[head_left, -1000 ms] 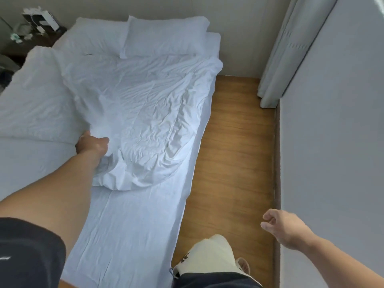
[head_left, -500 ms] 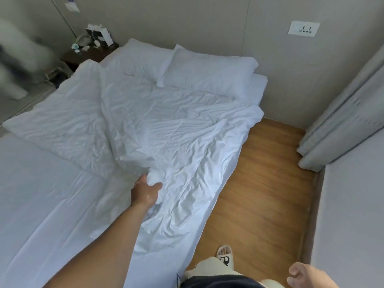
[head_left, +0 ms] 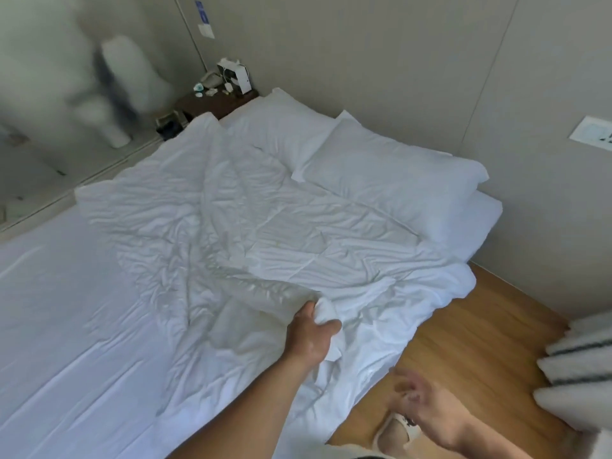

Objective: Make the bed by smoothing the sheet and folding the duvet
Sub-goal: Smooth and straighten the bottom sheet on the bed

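Half done at best: left grip (head_left: 313,336) clutches the crumpled, unfolded duvet (head_left: 281,233) near the bed (head_left: 66,309) right edge, right grip (head_left: 417,402) too blurry to call.

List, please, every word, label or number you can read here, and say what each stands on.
No text is readable.
Blue sign on the wall: too blurred.
White box on the nightstand: print too small.
Slipper on the floor: dark mark, blurred.
Wall socket: markings blurred.
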A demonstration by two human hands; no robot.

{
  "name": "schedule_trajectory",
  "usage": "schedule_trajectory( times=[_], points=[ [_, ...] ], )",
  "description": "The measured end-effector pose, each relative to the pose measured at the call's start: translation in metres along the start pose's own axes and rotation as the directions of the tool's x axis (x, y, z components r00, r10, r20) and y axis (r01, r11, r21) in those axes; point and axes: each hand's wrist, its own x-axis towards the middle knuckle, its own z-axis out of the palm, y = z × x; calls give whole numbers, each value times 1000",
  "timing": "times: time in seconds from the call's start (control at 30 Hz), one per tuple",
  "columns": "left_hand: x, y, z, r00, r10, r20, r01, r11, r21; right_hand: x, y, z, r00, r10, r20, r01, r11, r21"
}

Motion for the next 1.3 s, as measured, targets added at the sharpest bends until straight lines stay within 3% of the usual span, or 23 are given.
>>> schedule_trajectory(
  times=[0.1,0.2,0.4,0.57,0.63,0.7,0.77,0.87,0.93,1.0,1.17,1.3],
  points=[
    [23,55,39,1000,-7,19,7,1000,4,41,-67,-59,983,-111,144,82,977,195],
    [51,95,65,1000,-12,3,12,1000,-4,73,-98,-95,964,-195,180,160,968,191],
    [93,131,105,995,-10,100,3,998,61,129,-93,-136,995,-103,11,103,995,9],
    [129,145,116,926,-5,378,11,1000,-13,163,-70,-175,994,27,-106,-23,999,37],
    [163,140,114,936,119,333,-181,970,163,173,-64,-196,991,75,-114,-67,995,67],
    [209,127,108,926,320,201,-377,812,446,180,-60,-214,986,123,-111,-114,990,81],
    [261,112,101,874,439,210,-455,586,671,192,-53,-232,978,160,-135,-145,983,115],
    [329,110,98,895,296,333,-414,279,866,218,-33,-257,968,215,-133,-187,963,194],
    [365,113,104,923,136,360,-382,213,899,236,-19,-271,948,293,-123,-243,917,315],
    [393,115,113,926,69,371,-377,199,904,253,-5,-280,928,352,-125,-267,859,437],
    [429,109,157,861,136,490,-508,205,837,293,50,-297,872,479,-103,-325,722,610],
    [437,125,186,784,340,520,-621,400,674,316,102,-319,864,504,-16,-390,687,613]
  ],
)
